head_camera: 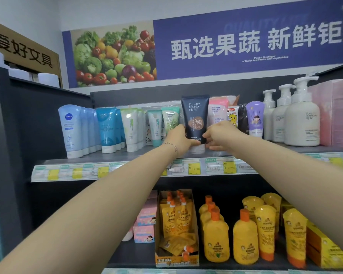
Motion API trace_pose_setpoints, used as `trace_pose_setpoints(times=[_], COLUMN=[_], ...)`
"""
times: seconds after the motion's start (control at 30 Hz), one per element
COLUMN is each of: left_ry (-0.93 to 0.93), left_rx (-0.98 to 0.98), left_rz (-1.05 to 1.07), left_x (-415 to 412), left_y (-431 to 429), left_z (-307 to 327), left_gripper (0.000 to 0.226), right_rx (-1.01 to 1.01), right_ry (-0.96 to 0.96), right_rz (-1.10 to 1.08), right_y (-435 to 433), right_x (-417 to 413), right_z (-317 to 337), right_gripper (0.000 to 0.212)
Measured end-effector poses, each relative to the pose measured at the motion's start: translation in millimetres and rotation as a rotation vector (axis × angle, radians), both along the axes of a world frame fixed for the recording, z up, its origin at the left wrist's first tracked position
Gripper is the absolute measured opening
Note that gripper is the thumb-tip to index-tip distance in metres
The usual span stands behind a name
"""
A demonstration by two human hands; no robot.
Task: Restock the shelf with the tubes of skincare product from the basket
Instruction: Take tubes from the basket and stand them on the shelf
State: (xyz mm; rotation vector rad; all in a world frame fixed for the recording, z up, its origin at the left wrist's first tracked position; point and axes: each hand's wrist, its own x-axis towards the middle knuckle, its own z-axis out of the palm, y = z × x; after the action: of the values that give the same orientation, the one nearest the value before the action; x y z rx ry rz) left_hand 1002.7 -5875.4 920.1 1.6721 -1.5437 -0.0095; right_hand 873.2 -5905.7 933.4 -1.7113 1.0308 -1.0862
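Standing cap-down on the upper shelf (111, 157), the dark tube (195, 119) is gripped low at both sides by the left hand (181, 138) and right hand (216, 135) in the head view. Released off balance, it could be tipped against the green tube (170, 121) or pink tube (218, 113), and the row toppled.

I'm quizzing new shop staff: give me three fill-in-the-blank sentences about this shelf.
The left hand and right hand hold a navy tube labelled Pure ____.
The pale blue tube at the far left is branded ____.
The yellow bottles on the lower shelf have ____ caps.
Missing words: Fountain; Nivea; orange.
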Motion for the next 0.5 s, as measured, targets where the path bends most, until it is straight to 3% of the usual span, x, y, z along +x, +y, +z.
trace_pose_setpoints(times=[0.13,0.3,0.5], left_ry=[-0.09,-0.185,-0.623], left_rx=[0.038,-0.024,-0.207], left_rz=[0.045,0.077,0.137], left_x=[-2.0,-3.4,-2.7], left_y=[0.8,11.8,49.0], left_z=[-0.1,-6.9,-20.9], left_gripper=[0.045,0.051,0.033], right_rx=[-0.111,-0.569,-1.024], right_ry=[0.176,0.508,0.696], right_rz=[-0.003,-0.122,-0.191], right_y=[3.8,10.4,39.0], right_x=[-0.7,-6.9,-8.2], right_z=[-1.3,-17.2,-35.9], right_gripper=[0.005,0.019,0.026])
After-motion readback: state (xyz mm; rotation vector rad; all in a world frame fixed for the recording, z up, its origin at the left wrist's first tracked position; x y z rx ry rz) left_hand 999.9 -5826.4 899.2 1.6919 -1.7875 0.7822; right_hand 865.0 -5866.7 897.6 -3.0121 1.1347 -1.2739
